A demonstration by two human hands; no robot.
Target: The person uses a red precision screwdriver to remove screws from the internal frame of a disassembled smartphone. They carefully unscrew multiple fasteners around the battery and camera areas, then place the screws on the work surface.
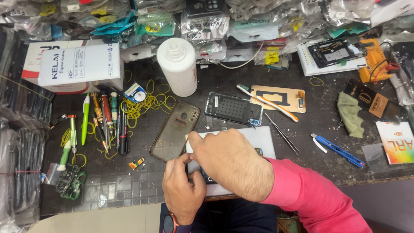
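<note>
- Under both hands lies a dark, gridded tabletop, with bagged phone cases heaped along its far edge.
- The left hand and right hand pinch together over one small dark device on one white mat; their grip is mostly hidden.
- Just beyond them lie one smoky phone case, one phone back panel and one white bottle.
- Right of the hands lies one blue utility knife.

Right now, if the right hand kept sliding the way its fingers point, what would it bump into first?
The right hand points up and left. Probably it would first meet the clear phone case lying just beyond its fingertips, then the yellow rubber bands. Depth is hard to judge.
</note>
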